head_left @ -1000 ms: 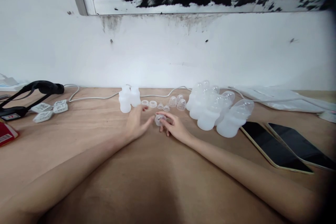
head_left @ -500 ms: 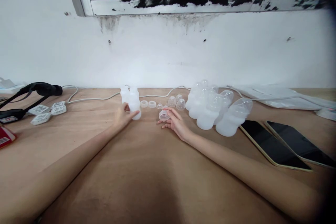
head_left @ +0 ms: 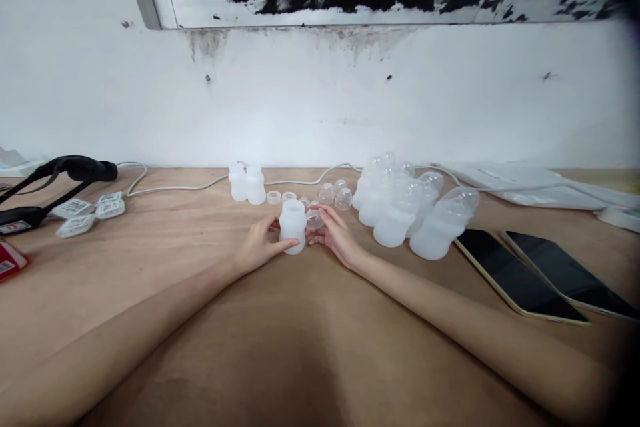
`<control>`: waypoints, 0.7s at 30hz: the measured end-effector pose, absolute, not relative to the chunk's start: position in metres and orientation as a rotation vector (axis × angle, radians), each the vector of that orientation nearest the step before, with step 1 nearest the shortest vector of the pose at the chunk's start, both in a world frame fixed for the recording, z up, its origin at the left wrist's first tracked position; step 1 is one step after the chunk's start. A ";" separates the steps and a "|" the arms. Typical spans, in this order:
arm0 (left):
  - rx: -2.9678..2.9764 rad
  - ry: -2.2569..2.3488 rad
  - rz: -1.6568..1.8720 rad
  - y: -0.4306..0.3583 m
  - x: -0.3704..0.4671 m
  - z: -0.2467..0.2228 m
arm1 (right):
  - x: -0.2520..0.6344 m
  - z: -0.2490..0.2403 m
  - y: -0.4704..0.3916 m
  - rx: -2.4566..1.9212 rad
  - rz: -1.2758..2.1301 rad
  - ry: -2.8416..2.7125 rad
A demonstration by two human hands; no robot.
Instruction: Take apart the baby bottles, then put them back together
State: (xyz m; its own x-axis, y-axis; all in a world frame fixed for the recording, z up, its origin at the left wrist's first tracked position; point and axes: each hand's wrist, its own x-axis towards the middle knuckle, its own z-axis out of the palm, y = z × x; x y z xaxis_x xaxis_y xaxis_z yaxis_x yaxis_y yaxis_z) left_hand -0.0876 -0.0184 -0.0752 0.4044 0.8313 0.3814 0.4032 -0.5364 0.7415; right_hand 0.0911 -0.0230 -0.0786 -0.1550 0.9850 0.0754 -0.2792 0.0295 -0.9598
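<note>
My left hand [head_left: 265, 240] grips a frosted white baby bottle [head_left: 293, 230] by its lower body; the bottle is upright and its mouth is uncovered. Just right of it, my right hand [head_left: 336, 233] pinches a clear screw ring [head_left: 314, 219] with what looks like a nipple in it. Behind the hands lie two loose rings [head_left: 273, 197], small nipples [head_left: 305, 201] and several clear dome caps [head_left: 343, 199]. Two more uncapped bottles [head_left: 255, 185] stand at the back left. Several bottles with clear caps [head_left: 394, 213] are grouped on the right.
Two dark-screened phones [head_left: 520, 277] lie at the right, near a clear plastic bag [head_left: 525, 187]. On the left are white labelled blocks [head_left: 76, 225], a black strapped device [head_left: 83, 168] and a red box [head_left: 10, 260]. A white cable [head_left: 180, 189] runs along the wall.
My left hand has brought one bottle away from the back left, toward the middle, beside the ring. My right hand has stayed nearly in place with the ring.
</note>
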 end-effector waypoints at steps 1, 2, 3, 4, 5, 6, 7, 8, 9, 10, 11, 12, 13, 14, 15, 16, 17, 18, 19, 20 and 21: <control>2.113 1.040 1.018 -0.019 -0.087 -0.075 | 0.091 -0.078 -0.023 -0.876 1.410 -1.139; 2.114 1.031 1.016 -0.019 -0.087 -0.075 | 0.091 -0.078 -0.024 -0.867 1.415 -1.135; 2.114 1.026 1.023 -0.019 -0.087 -0.075 | 0.092 -0.077 -0.024 -0.852 1.420 -1.122; 2.113 1.025 1.034 -0.019 -0.088 -0.074 | 0.092 -0.076 -0.024 -0.829 1.423 -1.100; 2.113 1.032 1.046 -0.019 -0.088 -0.074 | 0.093 -0.075 -0.024 -0.799 1.426 -1.069; 2.114 1.056 1.063 -0.018 -0.089 -0.074 | 0.094 -0.073 -0.024 -0.767 1.432 -1.031; 2.127 1.093 1.076 -0.018 -0.090 -0.074 | 0.095 -0.072 -0.023 -0.740 1.442 -0.997; 2.154 1.136 1.082 -0.017 -0.090 -0.074 | 0.097 -0.071 -0.023 -0.721 1.454 -0.976; 2.196 1.175 1.075 -0.017 -0.091 -0.074 | 0.098 -0.069 -0.023 -0.710 1.466 -0.976; 2.245 1.202 1.054 -0.017 -0.092 -0.074 | 0.099 -0.068 -0.023 -0.708 1.474 -0.995; 2.287 1.214 1.033 -0.017 -0.092 -0.074 | 0.099 -0.067 -0.023 -0.708 1.474 -1.032; 2.309 1.206 1.017 -0.017 -0.092 -0.074 | 0.100 -0.067 -0.024 -0.707 1.467 -1.079; 2.303 1.184 1.008 -0.018 -0.092 -0.074 | 0.101 -0.067 -0.024 -0.703 1.455 -1.129; 2.270 1.162 1.016 -0.018 -0.092 -0.074 | 0.101 -0.067 -0.024 -0.698 1.439 -1.176; 2.220 1.150 1.038 -0.018 -0.092 -0.074 | 0.102 -0.067 -0.024 -0.697 1.421 -1.218; 2.164 1.147 1.070 -0.019 -0.092 -0.073 | 0.104 -0.068 -0.023 -0.705 1.394 -1.259; 2.108 1.147 1.094 -0.019 -0.093 -0.072 | 0.106 -0.069 -0.022 -0.721 1.355 -1.301; 2.057 1.145 1.105 -0.019 -0.093 -0.072 | 0.108 -0.070 -0.021 -0.741 1.307 -1.345; 2.010 1.142 1.103 -0.019 -0.093 -0.071 | 0.110 -0.071 -0.020 -0.758 1.257 -1.396; 1.965 1.134 1.090 -0.020 -0.093 -0.070 | 0.112 -0.073 -0.018 -0.769 1.212 -1.452; 1.923 1.123 1.069 -0.020 -0.094 -0.068 | 0.114 -0.074 -0.017 -0.774 1.172 -1.511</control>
